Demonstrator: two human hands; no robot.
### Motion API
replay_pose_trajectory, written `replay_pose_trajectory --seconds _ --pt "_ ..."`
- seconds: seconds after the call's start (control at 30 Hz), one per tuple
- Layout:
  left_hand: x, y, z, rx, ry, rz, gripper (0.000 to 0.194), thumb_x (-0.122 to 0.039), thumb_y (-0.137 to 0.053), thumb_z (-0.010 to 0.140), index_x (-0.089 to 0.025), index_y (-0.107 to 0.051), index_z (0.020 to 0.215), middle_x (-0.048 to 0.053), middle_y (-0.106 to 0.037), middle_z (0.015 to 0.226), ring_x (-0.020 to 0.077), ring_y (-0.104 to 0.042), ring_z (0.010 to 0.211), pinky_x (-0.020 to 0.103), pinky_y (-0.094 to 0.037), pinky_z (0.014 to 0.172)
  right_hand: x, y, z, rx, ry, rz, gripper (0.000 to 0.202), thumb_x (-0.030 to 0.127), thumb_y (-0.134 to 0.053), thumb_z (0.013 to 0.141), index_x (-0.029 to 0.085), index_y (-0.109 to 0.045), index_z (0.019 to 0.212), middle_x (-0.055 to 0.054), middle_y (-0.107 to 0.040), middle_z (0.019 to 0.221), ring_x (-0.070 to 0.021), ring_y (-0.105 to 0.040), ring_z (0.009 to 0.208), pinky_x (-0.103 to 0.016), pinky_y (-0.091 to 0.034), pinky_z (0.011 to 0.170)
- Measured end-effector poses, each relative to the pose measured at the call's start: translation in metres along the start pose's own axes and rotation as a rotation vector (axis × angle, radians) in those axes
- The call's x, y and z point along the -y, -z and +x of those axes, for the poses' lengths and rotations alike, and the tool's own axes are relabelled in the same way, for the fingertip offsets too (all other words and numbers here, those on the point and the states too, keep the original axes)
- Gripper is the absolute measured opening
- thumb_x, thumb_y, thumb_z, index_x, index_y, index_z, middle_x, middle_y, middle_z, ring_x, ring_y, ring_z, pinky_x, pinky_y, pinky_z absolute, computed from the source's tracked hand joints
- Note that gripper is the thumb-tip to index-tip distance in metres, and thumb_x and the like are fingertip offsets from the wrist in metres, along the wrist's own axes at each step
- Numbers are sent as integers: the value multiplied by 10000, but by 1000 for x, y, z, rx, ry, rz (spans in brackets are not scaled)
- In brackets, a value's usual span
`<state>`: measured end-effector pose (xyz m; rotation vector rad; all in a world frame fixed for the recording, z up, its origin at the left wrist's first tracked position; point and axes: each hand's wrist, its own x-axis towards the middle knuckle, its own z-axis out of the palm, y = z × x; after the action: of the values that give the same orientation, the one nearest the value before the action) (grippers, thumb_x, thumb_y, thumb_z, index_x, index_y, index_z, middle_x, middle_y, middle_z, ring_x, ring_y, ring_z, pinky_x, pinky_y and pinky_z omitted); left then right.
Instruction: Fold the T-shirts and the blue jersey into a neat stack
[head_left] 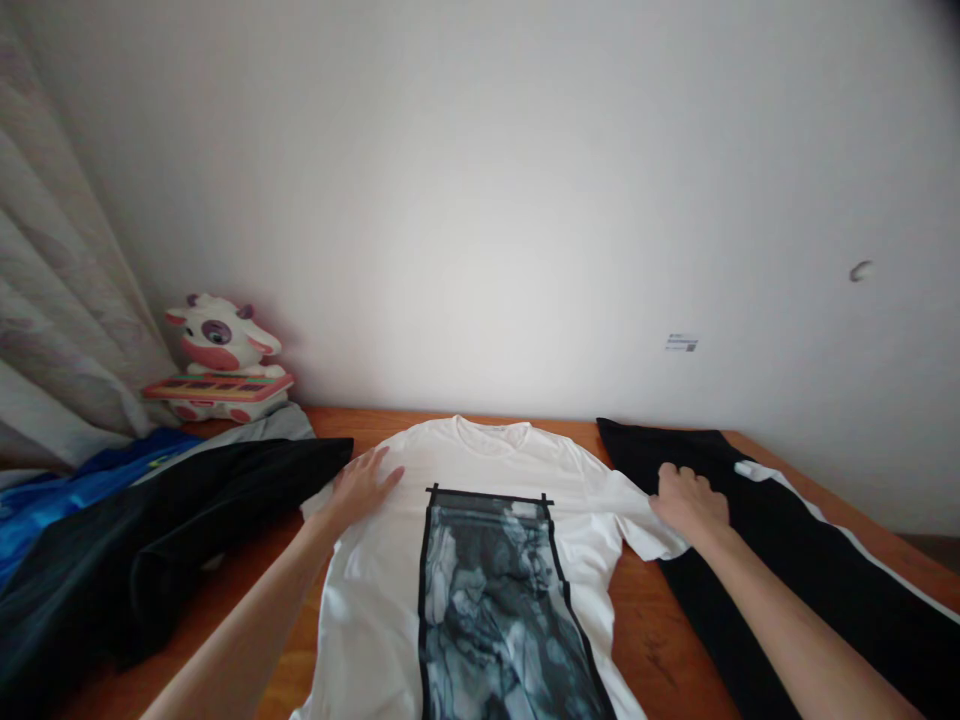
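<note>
A white T-shirt (367,600) with a dark rectangular print lies spread out, its collar toward the wall. My left hand (366,487) rests on the sleeve and shoulder at the shirt's left side, fingers apart and palm down. On the other side, my right hand (691,500) has its fingers curled together on the edge of the right sleeve, which is stretched outward over black trousers.
Black trousers (810,540) with a white stripe lie on the right of the wooden table (652,640). Dark clothing (187,520) and blue fabric (45,500) are at the left, before a cow-shaped toy keyboard (225,385). A wall stands behind.
</note>
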<state>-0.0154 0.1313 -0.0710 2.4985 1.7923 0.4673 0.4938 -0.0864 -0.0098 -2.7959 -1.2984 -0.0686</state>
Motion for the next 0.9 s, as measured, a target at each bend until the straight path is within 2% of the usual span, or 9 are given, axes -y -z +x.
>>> replay_pose_trajectory --seconds 0.13,0.23,0.33,0.43,0.53,0.7,0.8,0.9 --pt "30 8 4 102 10 19 612 -476 -373 982 -90 -518 1434 186 -535 1505 271 -476 1423 371 -342 1181 32 -22 -14 60 226 39 459 451 -447 968 216 -579 1340 -174 -622 1357 -350 -581 1271 -475 -470 1005" --pt "44 8 4 145 9 38 632 -489 -386 963 -96 -528 1436 186 -474 1554 286 -438 1449 381 -340 1182 50 -43 -21 125 255 51 572 546 -415 973 224 -523 1433 -178 -518 1505 -362 -433 1428 -540 -396 1101" --pt "47 5 5 157 9 62 600 -477 -376 963 -143 -546 1432 176 -436 1583 321 -396 1472 453 -327 1182 55 -54 -17 174 221 43 647 587 -395 970 251 -429 1521 -167 -374 1613 -372 -261 1519 -668 -250 1153" --pt "49 2 10 167 -53 86 472 -350 -447 926 -216 -630 1340 131 -472 1569 324 -310 1515 486 -285 1199 52 -57 -7 218 242 54 711 647 -335 966 284 -331 1577 -118 -268 1667 -323 -165 1552 -666 -141 1194" --pt "52 -1 15 161 -99 109 461 -249 -448 879 -214 -652 1291 143 -499 1546 348 -291 1519 534 -274 1193 51 -57 4 216 270 58 763 685 -284 962 274 -262 1604 -104 -194 1689 -301 -113 1563 -652 -103 1208" --pt "55 -7 22 85 -94 93 442 -247 -441 862 -168 -651 1243 210 -566 1463 400 -406 1447 592 -340 1130 60 -60 20 224 274 20 804 711 -242 958 254 -202 1619 -116 -128 1700 -292 -76 1568 -654 -74 1208" --pt "53 -9 21 -24 -100 45 380 -266 -480 861 -151 -662 1174 225 -617 1385 392 -488 1382 564 -387 1103 62 -64 26 164 318 30 774 687 -278 962 251 -268 1601 -124 -213 1683 -321 -143 1557 -673 -116 1195" --pt "48 -6 17 -176 -103 -20 328 -301 -461 894 -158 -651 1121 193 -661 1298 325 -570 1289 482 -418 1105 59 -68 23 -9 367 36 660 610 -325 977 234 -440 1507 -142 -388 1608 -343 -311 1495 -665 -212 1164"
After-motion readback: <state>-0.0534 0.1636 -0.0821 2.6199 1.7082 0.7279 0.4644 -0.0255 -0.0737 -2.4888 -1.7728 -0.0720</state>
